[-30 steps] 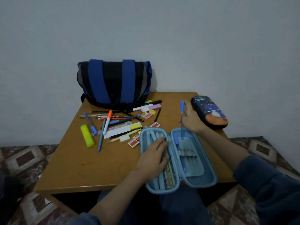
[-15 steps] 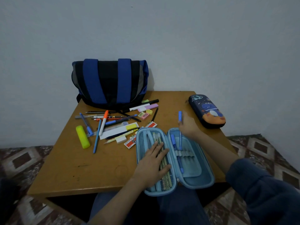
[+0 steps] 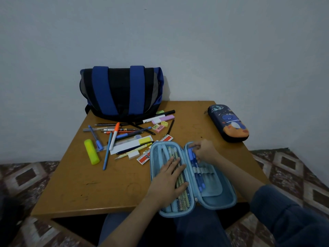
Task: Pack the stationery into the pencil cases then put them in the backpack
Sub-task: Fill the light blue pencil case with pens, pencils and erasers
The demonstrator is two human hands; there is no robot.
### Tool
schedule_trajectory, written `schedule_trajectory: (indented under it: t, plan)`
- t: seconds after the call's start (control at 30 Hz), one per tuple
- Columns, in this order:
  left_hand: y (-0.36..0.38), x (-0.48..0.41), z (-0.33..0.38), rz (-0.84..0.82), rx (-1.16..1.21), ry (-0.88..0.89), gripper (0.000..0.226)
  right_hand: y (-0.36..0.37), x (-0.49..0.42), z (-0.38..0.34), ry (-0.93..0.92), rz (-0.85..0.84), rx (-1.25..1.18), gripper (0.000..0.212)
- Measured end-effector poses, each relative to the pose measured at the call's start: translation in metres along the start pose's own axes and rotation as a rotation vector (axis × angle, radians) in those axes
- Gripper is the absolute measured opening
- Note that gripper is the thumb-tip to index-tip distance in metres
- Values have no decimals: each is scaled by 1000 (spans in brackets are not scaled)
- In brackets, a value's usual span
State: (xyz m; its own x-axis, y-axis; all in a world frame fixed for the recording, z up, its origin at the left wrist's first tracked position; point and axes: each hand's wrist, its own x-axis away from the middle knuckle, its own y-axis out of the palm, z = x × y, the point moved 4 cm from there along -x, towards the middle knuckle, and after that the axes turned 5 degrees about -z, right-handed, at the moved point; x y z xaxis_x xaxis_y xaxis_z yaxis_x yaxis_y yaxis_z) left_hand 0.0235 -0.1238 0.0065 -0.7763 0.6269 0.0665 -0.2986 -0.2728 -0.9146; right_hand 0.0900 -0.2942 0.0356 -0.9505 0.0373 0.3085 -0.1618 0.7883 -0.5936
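A light blue pencil case (image 3: 218, 200) lies open at the table's near edge. My left hand (image 3: 169, 180) rests flat on its left mesh half, over several pencils. My right hand (image 3: 204, 150) pinches the top of a blue pen (image 3: 195, 164) that sits in the elastic loops of the right half, beside another blue pen. A dark blue pencil case (image 3: 229, 123) with a cartoon print lies closed at the table's right edge. The blue and black backpack (image 3: 121, 91) stands against the wall at the back.
Loose stationery (image 3: 124, 138) is scattered left of the open case: a yellow highlighter (image 3: 91, 151), pens, markers, erasers, a ruler (image 3: 147, 155), sticky notes. The wooden table (image 3: 89, 191) is small, with patterned floor around it.
My right hand has lowered the blue pen from upright above the case down into the loops of the right half. My left hand has stayed on the left half.
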Motion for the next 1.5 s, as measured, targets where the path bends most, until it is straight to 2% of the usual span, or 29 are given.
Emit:
schedule_trajectory:
  t: [0.43, 0.7, 0.77, 0.83, 0.9, 1.03, 1.2, 1.3, 1.5]
  plan:
    - [0, 1, 1, 4, -1, -8, 60, -3, 4, 4, 8, 127, 15, 10]
    - [1, 1, 0, 20, 13, -3, 60, -2, 3, 3, 20, 140, 60, 8]
    - [0, 0, -1, 35, 85, -9, 60, -2, 3, 2, 17, 144, 86, 10]
    - [-8, 1, -4, 86, 257, -34, 56, -2, 3, 1, 2, 151, 167, 13]
    - [-23, 4, -12, 178, 361, -77, 49, -4, 2, -3, -20, 173, 237, 14]
    - [-52, 28, -63, 334, 296, -238, 46, -4, -1, -19, -95, 205, 284, 17]
    - [-73, 81, -155, 449, 215, -611, 52, 22, -9, -60, -191, 215, 347, 17]
    - [-77, 110, -190, 480, 163, -777, 54, 46, -14, -92, -288, 208, 362, 16]
    - [-69, 122, -205, 437, 72, -800, 51, 113, -25, -165, -408, 125, 380, 21]
